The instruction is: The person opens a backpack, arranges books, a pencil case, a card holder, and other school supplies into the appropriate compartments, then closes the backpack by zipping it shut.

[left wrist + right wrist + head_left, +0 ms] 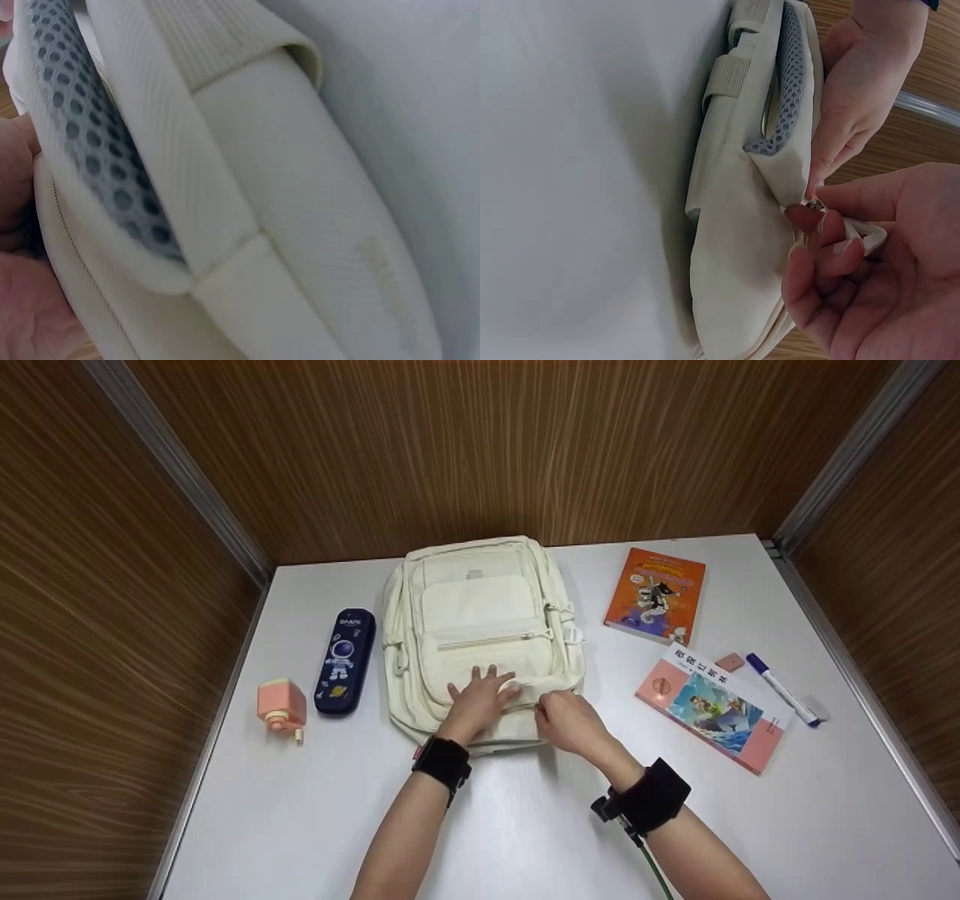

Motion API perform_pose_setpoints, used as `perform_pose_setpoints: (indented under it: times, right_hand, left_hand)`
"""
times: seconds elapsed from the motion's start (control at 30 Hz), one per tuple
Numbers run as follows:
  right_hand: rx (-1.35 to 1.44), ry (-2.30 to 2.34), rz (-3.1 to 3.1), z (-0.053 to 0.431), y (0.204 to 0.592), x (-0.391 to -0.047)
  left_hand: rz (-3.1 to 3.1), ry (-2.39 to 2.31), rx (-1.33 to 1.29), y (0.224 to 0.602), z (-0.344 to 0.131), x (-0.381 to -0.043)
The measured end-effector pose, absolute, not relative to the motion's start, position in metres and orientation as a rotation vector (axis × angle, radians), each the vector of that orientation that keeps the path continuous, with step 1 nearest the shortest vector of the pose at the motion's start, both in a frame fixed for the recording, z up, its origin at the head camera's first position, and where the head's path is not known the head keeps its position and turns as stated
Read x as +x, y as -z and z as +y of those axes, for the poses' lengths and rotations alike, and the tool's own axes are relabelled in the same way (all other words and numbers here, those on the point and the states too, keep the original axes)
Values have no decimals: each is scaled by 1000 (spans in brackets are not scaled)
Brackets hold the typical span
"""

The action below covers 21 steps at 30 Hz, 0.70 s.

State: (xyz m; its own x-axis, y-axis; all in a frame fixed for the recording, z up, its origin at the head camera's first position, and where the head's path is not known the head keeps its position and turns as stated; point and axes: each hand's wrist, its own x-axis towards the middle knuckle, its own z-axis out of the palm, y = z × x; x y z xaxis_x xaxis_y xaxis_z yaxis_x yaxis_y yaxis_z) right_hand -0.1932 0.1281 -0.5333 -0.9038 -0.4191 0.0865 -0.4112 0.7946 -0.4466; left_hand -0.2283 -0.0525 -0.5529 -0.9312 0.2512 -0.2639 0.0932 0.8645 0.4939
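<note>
A cream backpack lies flat on the white table, its front pockets facing up. My left hand rests with fingers spread on its lower front. At the lower right edge of the bag, my right hand pinches a zipper pull between thumb and fingers; a cream loop on the pull hangs against the palm in the right wrist view. Grey mesh padding and a cream strap fill much of the left wrist view, with part of the left hand at its left edge.
Left of the bag are a dark blue astronaut pencil case and a pink pencil sharpener. To the right lie an orange book, a pink-and-white book, a small pinkish block and a blue-capped marker. Wood-grain panels surround the table.
</note>
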Motion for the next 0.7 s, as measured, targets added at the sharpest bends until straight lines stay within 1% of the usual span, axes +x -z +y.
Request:
perform_pose_setpoints:
  times: [0.13, 0.3, 0.43, 0.7]
  right_hand:
    - [-671, 654, 3005, 123, 533, -193]
    - [-500, 622, 3004, 124, 523, -190]
    - [-424, 643, 2994, 125, 514, -187]
    - [-589, 727, 3085, 118, 505, -182]
  left_hand:
    - [2740, -716, 259, 554, -52, -226]
    - [2760, -688, 257, 550, -50, -225]
    - [2770, -657, 242, 537, -49, -226]
    - [2758, -705, 275, 510, -51, -229]
